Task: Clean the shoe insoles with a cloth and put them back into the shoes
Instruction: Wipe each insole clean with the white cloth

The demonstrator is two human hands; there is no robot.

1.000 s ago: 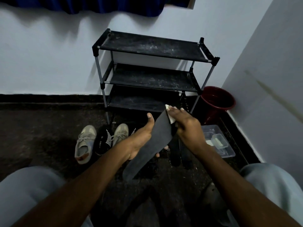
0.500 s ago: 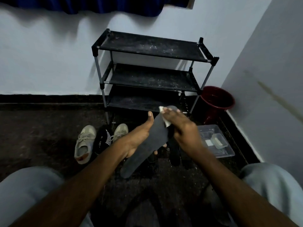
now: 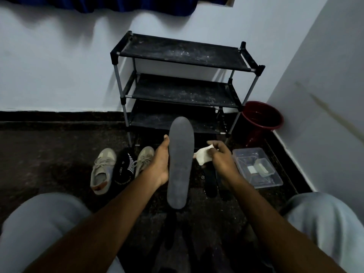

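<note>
Left-hand grip: left hand [image 3: 160,162] curls round the grey insole [image 3: 180,164] at mid-length, thumb up along its left edge, fingers hidden behind it.
Right-hand grip: right hand [image 3: 220,158] pinches a white folded cloth [image 3: 202,155] between thumb and fingers, off the insole's face.
Shoe rack: black three-tier shoe rack [image 3: 183,53] stands against the back wall, its shelves dusty.
Insole position: held upright between the person's knees and in front of the rack's lowest shelf, toe end up and heel end down.
Insole look: flat matte grey face turned to the camera, plain, with rounded ends.
Plastic box: clear plastic box [image 3: 273,181] sits on the floor to the right, with small pale items inside.
Bucket: dark red bucket [image 3: 262,117] stands in the corner beside the rack.
Sneakers: beige sneakers [image 3: 102,170] lie on the floor to the left, with a black striped item [image 3: 124,168] between them.
Floor insoles: dark insoles [image 3: 210,178] lie under the right hand.
Cloth position: its near corner is just beside the insole's right edge; contact cannot be told.
</note>
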